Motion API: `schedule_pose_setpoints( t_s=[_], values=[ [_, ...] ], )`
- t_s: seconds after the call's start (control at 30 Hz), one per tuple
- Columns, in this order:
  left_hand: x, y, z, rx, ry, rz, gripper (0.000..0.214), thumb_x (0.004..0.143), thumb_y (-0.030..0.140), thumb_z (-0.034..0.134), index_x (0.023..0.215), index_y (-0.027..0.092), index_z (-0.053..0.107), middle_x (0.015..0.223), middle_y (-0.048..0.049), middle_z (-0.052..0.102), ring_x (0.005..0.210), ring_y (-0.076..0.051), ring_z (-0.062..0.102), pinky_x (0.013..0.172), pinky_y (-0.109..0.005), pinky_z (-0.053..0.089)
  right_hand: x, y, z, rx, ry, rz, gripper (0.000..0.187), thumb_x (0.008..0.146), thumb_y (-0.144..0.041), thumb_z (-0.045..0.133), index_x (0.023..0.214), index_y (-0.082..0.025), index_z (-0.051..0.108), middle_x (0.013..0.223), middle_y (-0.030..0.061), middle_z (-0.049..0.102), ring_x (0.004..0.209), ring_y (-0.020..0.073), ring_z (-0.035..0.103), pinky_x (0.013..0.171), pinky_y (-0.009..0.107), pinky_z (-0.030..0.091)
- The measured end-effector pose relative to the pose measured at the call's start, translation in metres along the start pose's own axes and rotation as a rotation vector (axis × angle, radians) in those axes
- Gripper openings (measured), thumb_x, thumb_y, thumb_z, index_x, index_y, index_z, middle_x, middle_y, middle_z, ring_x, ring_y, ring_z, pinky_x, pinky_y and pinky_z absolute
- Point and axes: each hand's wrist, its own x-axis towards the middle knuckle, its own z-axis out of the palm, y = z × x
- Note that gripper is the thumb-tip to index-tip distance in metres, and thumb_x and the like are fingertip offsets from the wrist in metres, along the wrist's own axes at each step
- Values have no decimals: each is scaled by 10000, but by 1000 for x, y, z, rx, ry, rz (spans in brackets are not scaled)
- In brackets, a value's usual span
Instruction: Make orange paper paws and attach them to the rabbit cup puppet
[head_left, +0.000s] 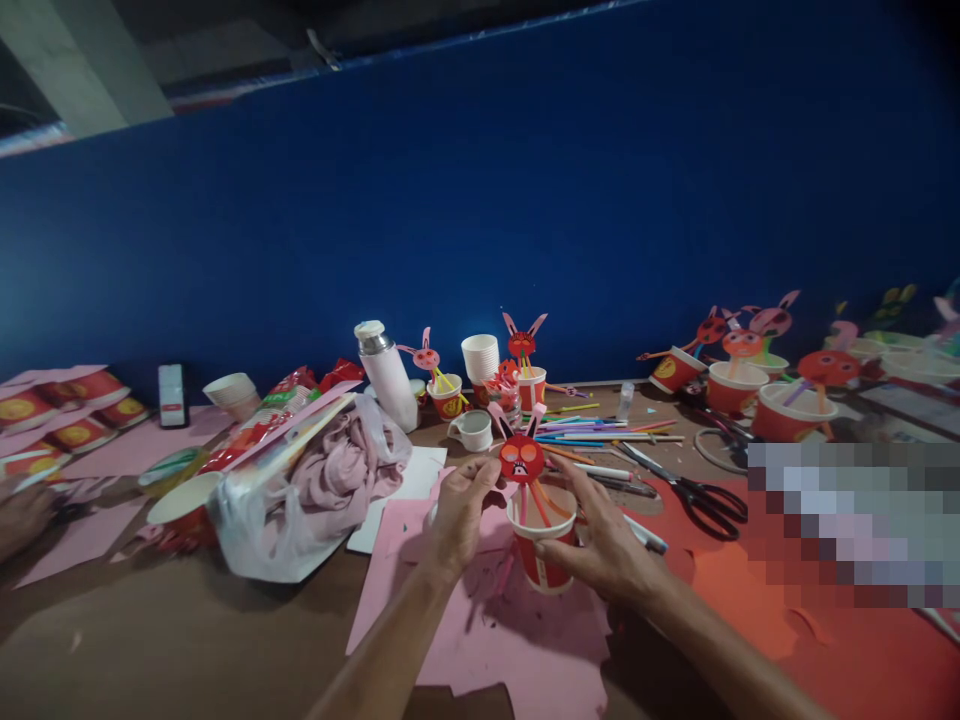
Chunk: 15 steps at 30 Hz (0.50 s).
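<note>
Pink paper [480,640] nearest, both hands [461,510] [604,545] grip closed round upright red cup [544,550], rabbit face [521,458] pointing up.

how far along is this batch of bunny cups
Done: several finished bunny cups stand along the blue wall. In hand: the left hand touches the red bunny face standing on straws in a red cup, which the right hand steadies. Left: plain white cups, loose straws and uncut pink paper remain.
</note>
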Motion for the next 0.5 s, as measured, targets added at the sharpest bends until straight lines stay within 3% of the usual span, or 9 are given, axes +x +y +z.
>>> schedule_pose_setpoints(
  t_s=[0.3,0.5],
  values=[
    [-1,-5,2,42,11,8,250,650,379,669,664,134,622,637,-2,555,588,-96,476,544,-193,390,1,-1,-1,22,-1,8,839,676,-283,642,1385,-270,193,1324,80,443,1228,285,371,973,463,331],
    [-1,-3,-1,51,-44,62,366,747,466,561,897,137,619,874,-78,630,773,-158,565,614,-222,429,1,1,-1,42,33,21,830,678,-252,638,1380,-279,196,1312,82,450,1206,291,400,960,465,345]
  ],
)
